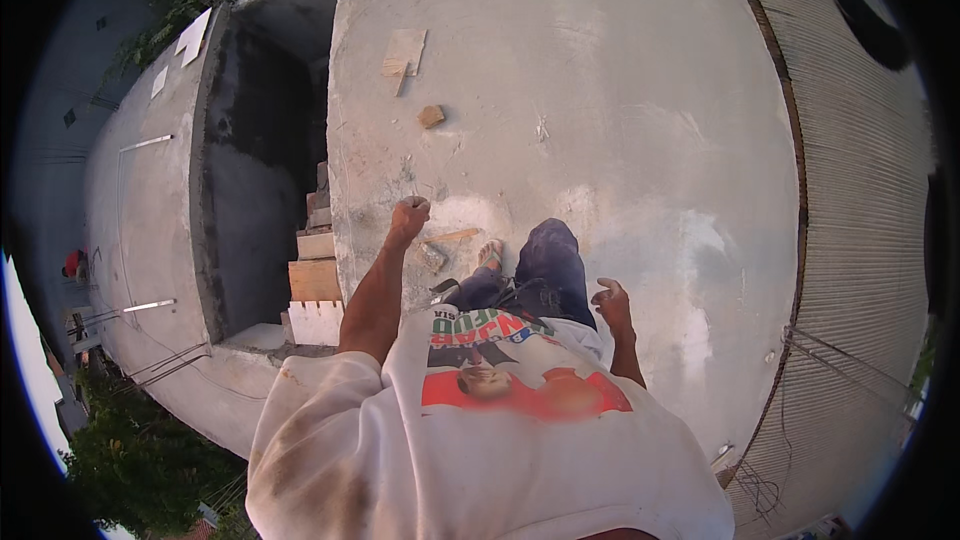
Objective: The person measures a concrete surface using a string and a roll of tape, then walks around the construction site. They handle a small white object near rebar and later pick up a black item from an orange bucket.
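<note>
From my remote seat I see the thin pale wooden strip point(450, 236) lying flat on the grey concrete roof slab point(620, 90), just to the 4 o'clock side of the left hand point(408, 214) and not touching it. Just below the strip sits a small grey lump of rubble point(432, 257). The left hand is curled into a fist at the end of an outstretched bare arm; I cannot tell whether anything is inside it. The right hand point(611, 302) hangs at 3 o'clock from the body, fingers loosely bent and half open, holding nothing, well apart from the strip. Between the two hands I see a sandalled foot point(490, 254) and a leg in dark blue trousers point(548, 258), the foot just beside the strip at its 4 o'clock. A stained white printed shirt point(480, 440) fills the lower edge.

Further out at 12 o'clock lies a small brown brick fragment point(431, 116), and beyond it a flat pale wooden board point(405, 50). At 9 o'clock the slab drops into a dark stairwell opening point(255, 170) with stacked reddish and pale blocks point(315, 280) at its near end. A corrugated metal roof point(860, 240) runs along the 3 o'clock side.
</note>
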### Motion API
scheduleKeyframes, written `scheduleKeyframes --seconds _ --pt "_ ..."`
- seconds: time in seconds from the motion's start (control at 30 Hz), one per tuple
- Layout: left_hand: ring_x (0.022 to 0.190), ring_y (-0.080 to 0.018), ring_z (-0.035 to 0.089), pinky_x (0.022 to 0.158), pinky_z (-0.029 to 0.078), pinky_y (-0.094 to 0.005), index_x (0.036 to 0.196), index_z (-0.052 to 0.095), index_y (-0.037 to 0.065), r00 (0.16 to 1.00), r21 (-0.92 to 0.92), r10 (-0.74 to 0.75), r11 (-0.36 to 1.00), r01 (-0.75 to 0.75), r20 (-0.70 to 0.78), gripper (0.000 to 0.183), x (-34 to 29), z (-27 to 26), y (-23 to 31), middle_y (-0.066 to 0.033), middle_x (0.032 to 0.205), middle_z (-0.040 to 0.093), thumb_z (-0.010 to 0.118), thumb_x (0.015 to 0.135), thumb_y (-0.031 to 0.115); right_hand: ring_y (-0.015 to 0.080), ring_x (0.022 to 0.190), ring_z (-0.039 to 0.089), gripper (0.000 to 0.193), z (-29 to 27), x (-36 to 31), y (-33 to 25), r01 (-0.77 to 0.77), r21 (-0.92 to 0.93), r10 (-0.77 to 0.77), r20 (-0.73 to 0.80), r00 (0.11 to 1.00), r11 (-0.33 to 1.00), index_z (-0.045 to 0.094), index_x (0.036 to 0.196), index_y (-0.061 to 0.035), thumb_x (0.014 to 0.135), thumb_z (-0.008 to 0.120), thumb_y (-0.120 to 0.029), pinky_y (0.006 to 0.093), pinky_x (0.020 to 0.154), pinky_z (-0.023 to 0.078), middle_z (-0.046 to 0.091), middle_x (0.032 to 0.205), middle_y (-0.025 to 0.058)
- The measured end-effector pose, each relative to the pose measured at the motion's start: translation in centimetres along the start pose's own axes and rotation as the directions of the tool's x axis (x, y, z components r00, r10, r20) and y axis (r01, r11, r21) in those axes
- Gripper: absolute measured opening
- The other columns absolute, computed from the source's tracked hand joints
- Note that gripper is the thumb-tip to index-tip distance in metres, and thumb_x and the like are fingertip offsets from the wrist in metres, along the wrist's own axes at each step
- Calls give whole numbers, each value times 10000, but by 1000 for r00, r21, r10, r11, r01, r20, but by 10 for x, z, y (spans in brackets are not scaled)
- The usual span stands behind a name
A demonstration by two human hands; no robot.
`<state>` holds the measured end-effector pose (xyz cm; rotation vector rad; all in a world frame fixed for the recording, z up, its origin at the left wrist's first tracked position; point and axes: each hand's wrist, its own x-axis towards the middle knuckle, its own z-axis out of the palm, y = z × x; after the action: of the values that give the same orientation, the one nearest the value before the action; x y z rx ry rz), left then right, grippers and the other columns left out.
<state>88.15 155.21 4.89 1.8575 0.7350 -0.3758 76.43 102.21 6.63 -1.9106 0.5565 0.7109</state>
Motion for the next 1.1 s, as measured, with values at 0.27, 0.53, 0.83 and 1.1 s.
scheduleKeyframes --seconds 0.27,0.53,0.83,1.1 --pt "871 -195 700 799 552 -344 1209 702 -39 991 -39 20 999 -15 130 403 162 63 150 -116 964 740 672 930 251 205 814 744 341 -61 187 -33 187 -234 -195 -9 981 954 709 1208 4 889 608 -64 335 703 579 765 965 161" --pt "848 -386 704 766 565 -485 767 694 82 789 697 278 371 -614 548 102 189 30 67 -143 851 716 687 729 176 233 897 727 301 -111 336 -225 -24 -370 149 315 937 929 729 1176 7 906 666 -111 355 840 566 768 980 142" --pt "955 -362 711 843 575 -452 939 790 147 895 420 341 795 -437 286 221 296 100 205 -145 958 753 660 818 279 238 868 710 538 -225 620 -528 330 -521 -339 81 937 787 614 1338 13 809 699 -34 364 793 569 728 960 119" --pt "1006 -349 702 904 560 -461 947 778 94 852 697 263 491 -522 453 234 513 77 319 -153 985 745 619 839 229 149 782 666 435 -153 748 -768 367 -317 -299 244 922 874 597 1358 17 930 554 -50 300 733 546 708 907 93"
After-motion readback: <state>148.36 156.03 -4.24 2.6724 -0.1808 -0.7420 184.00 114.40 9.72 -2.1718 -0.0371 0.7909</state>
